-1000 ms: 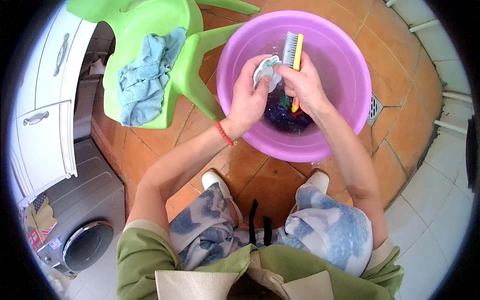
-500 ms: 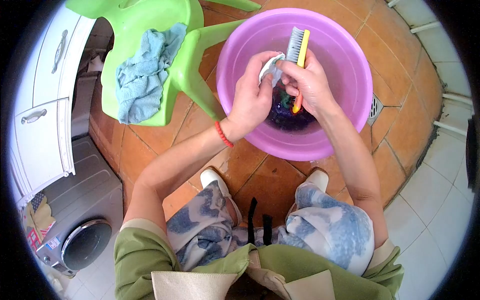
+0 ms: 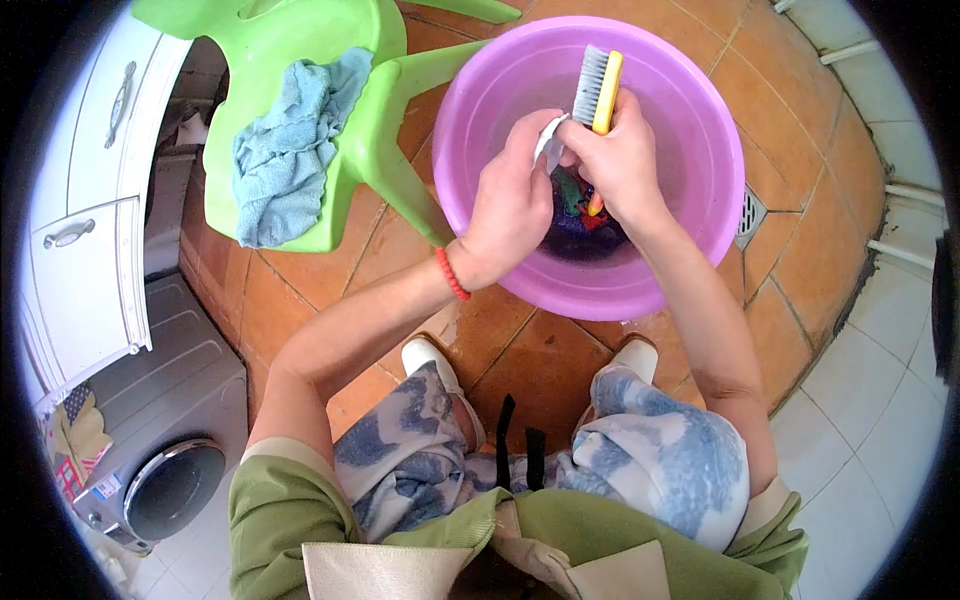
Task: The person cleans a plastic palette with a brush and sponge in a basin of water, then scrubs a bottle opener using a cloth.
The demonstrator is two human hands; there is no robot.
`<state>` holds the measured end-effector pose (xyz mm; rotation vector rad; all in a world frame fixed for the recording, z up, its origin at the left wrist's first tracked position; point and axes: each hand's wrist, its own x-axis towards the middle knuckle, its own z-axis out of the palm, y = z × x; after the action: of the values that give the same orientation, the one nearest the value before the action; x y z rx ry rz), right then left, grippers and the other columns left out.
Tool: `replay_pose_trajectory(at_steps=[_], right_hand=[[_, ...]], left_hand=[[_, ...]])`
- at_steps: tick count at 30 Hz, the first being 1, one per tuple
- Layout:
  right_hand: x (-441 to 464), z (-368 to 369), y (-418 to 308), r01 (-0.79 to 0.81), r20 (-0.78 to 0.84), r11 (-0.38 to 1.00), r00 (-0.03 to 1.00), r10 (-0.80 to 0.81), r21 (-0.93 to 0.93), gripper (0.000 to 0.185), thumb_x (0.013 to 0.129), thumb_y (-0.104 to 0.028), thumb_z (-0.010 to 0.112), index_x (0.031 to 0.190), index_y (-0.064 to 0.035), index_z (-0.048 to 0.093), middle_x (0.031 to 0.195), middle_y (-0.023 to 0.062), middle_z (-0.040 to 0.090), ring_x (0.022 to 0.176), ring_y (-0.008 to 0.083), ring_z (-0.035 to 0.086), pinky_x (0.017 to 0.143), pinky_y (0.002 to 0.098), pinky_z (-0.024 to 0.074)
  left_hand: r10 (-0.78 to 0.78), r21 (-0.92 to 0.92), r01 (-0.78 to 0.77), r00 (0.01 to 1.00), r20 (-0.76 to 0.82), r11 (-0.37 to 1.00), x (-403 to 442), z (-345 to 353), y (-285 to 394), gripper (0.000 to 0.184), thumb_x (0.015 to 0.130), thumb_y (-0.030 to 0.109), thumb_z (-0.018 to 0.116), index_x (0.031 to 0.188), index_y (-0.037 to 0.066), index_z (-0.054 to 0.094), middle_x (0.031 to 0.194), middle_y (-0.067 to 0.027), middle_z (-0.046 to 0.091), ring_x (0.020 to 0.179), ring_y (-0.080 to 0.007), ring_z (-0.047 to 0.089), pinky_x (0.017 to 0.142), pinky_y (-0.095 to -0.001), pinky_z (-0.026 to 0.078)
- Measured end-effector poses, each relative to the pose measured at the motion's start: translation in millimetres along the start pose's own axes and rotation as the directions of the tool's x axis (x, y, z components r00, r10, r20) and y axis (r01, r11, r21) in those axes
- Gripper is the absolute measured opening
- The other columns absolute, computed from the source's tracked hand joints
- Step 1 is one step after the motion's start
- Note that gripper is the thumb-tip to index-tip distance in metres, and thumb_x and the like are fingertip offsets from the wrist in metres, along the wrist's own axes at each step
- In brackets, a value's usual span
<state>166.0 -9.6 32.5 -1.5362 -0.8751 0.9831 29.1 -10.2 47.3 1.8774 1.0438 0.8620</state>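
Observation:
Over the purple basin (image 3: 455,185), both of my hands are raised close together. My left hand (image 3: 510,205) is closed on a small white, thin, partly translucent piece (image 3: 549,138); its exact kind is unclear. In my right hand (image 3: 622,160) is a scrubbing brush (image 3: 606,95) with grey bristles and a yellow and orange handle, bristle end pointing away from me. The right thumb and fingertips also reach the white piece. Below the hands, dark wet cloth (image 3: 580,240) with red and green patches lies in the basin, partly hidden by them.
Left of the basin stands a green plastic chair (image 3: 400,100) with a blue-grey towel (image 3: 290,150) on its seat. A grey washing machine (image 3: 180,400) and white cabinets (image 3: 90,260) are at the left. A floor drain (image 3: 750,217) lies right of the basin on orange tiles.
My left hand has turned and its fingers have folded further round the white piece, so less of it shows. My right hand and the brush have shifted slightly.

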Motion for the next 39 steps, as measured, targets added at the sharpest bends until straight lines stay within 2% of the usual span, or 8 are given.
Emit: replay_pose_trajectory(at_steps=[4,13,17,21,25,27,31,39], right_hand=[[0.6,-2.6,3.0,-0.064,0.038,0.998,0.997,0.063,0.023,0.038,0.068,-0.014,0.070,0.095,0.0034,0.049,0.070,0.0107,0.063,0.058,0.0153,0.062,0.050,0.0269,0.0493],[13.5,-25.4,18.6,-0.301,0.313,0.903,0.928,0.203,0.306,0.040,0.080,-0.015,0.073,0.105,-0.0004,0.045,0.078,0.0093,0.057,0.052,0.0083,0.051,0.041,0.0191,0.0376],[30.5,-32.6,33.1,-0.191,0.089,0.906,0.966,0.241,-0.379,0.065,0.088,-0.036,0.061,0.129,0.0080,0.036,0.098,0.0206,0.062,0.074,0.0248,0.066,0.064,0.0356,0.0530],[51.0,-37.5,93.5,-0.043,0.087,0.408,0.952,0.295,-0.912,0.062,0.092,-0.042,0.045,0.143,-0.0111,0.028,0.108,0.0268,0.062,0.103,0.0403,0.061,0.091,0.0473,0.0450],[11.3,-22.7,45.8,-0.087,0.427,0.910,0.862,0.273,-0.406,0.061,0.091,-0.037,0.049,0.146,-0.0195,0.028,0.110,0.0256,0.061,0.099,0.0353,0.062,0.090,0.0432,0.0470],[-4.2,-3.1,52.2,0.549,0.505,0.772,0.789,-0.351,-0.321,0.057,0.091,-0.036,0.050,0.144,-0.0210,0.033,0.102,0.0245,0.062,0.089,0.0355,0.063,0.083,0.0428,0.0501],[5.7,-4.9,40.2,0.443,0.428,0.609,0.885,-0.183,-0.658,0.055,0.091,-0.036,0.050,0.143,-0.0239,0.035,0.087,0.0205,0.059,0.078,0.0373,0.063,0.070,0.0460,0.0513],[-8.0,-17.0,25.2,0.410,0.428,0.572,0.897,-0.111,-0.711,0.054,0.092,-0.036,0.049,0.143,-0.0273,0.034,0.076,0.0188,0.056,0.075,0.0369,0.062,0.070,0.0461,0.0504]], left_hand=[[-0.022,-0.049,0.022,1.000,-0.010,0.999,3.6,0.2,-6.2,0.040,0.084,-0.009,0.043,0.121,0.004,0.048,0.107,-0.0202,0.060,0.101,-0.0346,0.061,0.084,-0.0375,0.048],[-0.372,-0.565,0.371,0.921,0.121,0.737,10.7,-3.7,-19.2,0.035,0.088,-0.005,0.047,0.123,-0.001,0.049,0.113,-0.0099,0.060,0.104,-0.0164,0.058,0.089,-0.0287,0.047],[-0.453,-0.579,0.456,0.877,0.161,0.676,9.7,-3.5,-34.4,0.034,0.090,-0.003,0.048,0.124,0.001,0.048,0.116,-0.0096,0.059,0.103,-0.0194,0.060,0.089,-0.0314,0.049],[-0.654,-0.573,0.638,0.724,0.220,0.514,11.4,-4.2,-49.2,0.036,0.091,-0.003,0.044,0.126,0.004,0.046,0.116,-0.0106,0.059,0.103,-0.0224,0.060,0.089,-0.0360,0.051],[-0.738,-0.555,0.742,0.602,0.306,0.375,15.7,-6.2,-53.4,0.037,0.092,-0.001,0.041,0.129,0.007,0.044,0.118,-0.0118,0.057,0.104,-0.0250,0.060,0.087,-0.0417,0.053],[-0.685,-0.580,0.737,0.622,0.380,0.347,16.3,-8.3,-51.2,0.036,0.092,-0.001,0.041,0.127,0.005,0.045,0.118,-0.0124,0.056,0.101,-0.0241,0.060,0.084,-0.0422,0.054],[-0.578,-0.627,0.706,0.676,0.457,0.330,17.4,-9.7,-52.9,0.034,0.092,-0.002,0.040,0.125,0.001,0.045,0.116,-0.0136,0.055,0.098,-0.0240,0.061,0.082,-0.0432,0.055],[-0.483,-0.645,0.699,0.700,0.526,0.310,20.4,-16.2,-56.0,0.046,0.086,-0.010,0.040,0.131,-0.005,0.036,0.126,-0.0195,0.049,0.117,-0.0304,0.053,0.102,-0.0479,0.046]])
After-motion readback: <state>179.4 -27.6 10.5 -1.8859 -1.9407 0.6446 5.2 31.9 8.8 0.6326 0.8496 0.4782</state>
